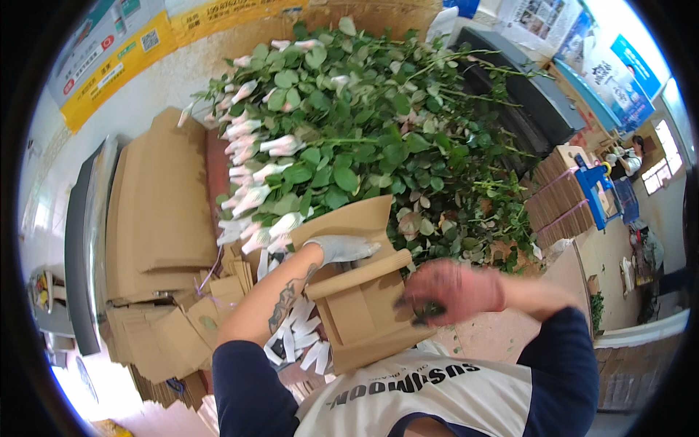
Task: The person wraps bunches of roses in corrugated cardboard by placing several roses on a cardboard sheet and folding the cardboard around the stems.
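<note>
In front of my body lies a piece of brown cardboard (357, 313), with a corrugated rolled strip (364, 272) across it and a raised flap behind. My left hand (342, 249), in a pale grey glove, lies flat between flap and strip, its fingers stretched to the right. Over the cardboard's right edge is my right hand (457, 293) in a reddish glove, smeared by motion. Something dark green shows at its fingertips; whether it is held I cannot tell. Beyond both hands is a big heap of leafy roses (364, 146), their pale pink heads in white sleeves pointing left.
Flat cardboard sheets (164, 211) lean at the left above torn cardboard pieces (164, 339). White sleeves (302, 331) lie in a pile beside my left forearm. A dark bin-like box (517, 87) stands at back right, near bundled cardboard (557, 197) and a blue tool (598, 197). Another person (632, 156) is far right.
</note>
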A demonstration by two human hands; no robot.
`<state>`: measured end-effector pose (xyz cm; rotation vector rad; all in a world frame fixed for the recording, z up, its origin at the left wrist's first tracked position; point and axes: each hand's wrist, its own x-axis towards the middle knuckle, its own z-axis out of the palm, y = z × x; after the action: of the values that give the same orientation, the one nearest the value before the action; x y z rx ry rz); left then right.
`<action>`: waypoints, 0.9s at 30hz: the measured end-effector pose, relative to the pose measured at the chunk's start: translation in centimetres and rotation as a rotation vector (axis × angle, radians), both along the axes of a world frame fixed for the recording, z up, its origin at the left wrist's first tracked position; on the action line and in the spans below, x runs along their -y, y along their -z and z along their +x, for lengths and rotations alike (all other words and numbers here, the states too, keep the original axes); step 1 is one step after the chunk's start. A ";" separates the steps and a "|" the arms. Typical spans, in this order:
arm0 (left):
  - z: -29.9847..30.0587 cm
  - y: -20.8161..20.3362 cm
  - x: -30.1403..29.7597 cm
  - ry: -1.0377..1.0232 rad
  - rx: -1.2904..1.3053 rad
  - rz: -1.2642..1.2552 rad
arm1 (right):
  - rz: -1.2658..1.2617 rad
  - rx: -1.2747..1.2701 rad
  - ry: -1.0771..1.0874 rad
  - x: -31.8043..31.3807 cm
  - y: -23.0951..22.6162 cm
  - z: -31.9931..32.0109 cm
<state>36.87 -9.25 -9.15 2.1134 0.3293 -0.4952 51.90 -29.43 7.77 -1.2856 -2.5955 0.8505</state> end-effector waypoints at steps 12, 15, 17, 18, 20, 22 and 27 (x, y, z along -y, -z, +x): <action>-4.2 -15.1 0.4 -0.003 0.198 0.020 | 0.287 0.573 0.382 -29.2 3.2 0.1; -5.2 -17.6 -2.6 -0.227 0.156 -0.280 | 0.420 0.579 0.330 -28.3 4.6 2.3; -5.5 -17.4 -4.0 -0.379 0.298 -0.104 | 0.419 0.565 0.363 -29.0 4.3 3.3; -6.4 -17.6 -4.1 -0.483 0.360 -0.014 | 0.436 0.532 0.379 -28.5 3.0 3.0; -7.6 -18.6 -4.5 -0.759 0.451 -0.111 | 0.578 0.393 0.419 -28.3 2.0 6.0; -10.7 -16.1 -7.3 -0.934 0.808 0.010 | 0.774 0.405 0.332 -27.8 0.2 7.2; -8.1 -17.3 -11.8 -0.963 0.823 0.151 | 0.563 0.113 0.545 -25.0 -4.0 12.8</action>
<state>28.74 2.55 8.11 1.8259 0.8209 0.9464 64.71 -4.42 11.81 -1.7287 -2.1221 -0.0432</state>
